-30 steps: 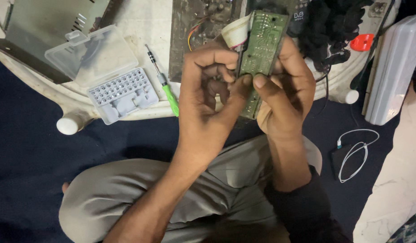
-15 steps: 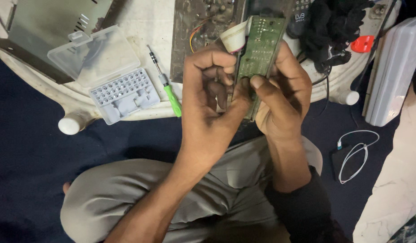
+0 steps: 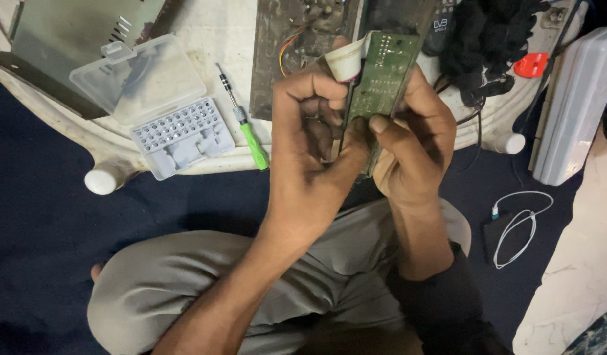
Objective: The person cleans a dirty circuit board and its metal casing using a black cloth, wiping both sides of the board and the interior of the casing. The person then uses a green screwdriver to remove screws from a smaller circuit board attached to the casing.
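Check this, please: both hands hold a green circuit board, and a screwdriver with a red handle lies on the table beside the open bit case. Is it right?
Not quite. The head view shows the screwdriver has a green handle, not red. Both hands, left and right, do hold the circuit board, and the bit case lies open on the table.

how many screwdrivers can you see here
1: a green-handled screwdriver lies on the white table, between the open grey bit case and the left hand. Others may be hidden behind the hands.
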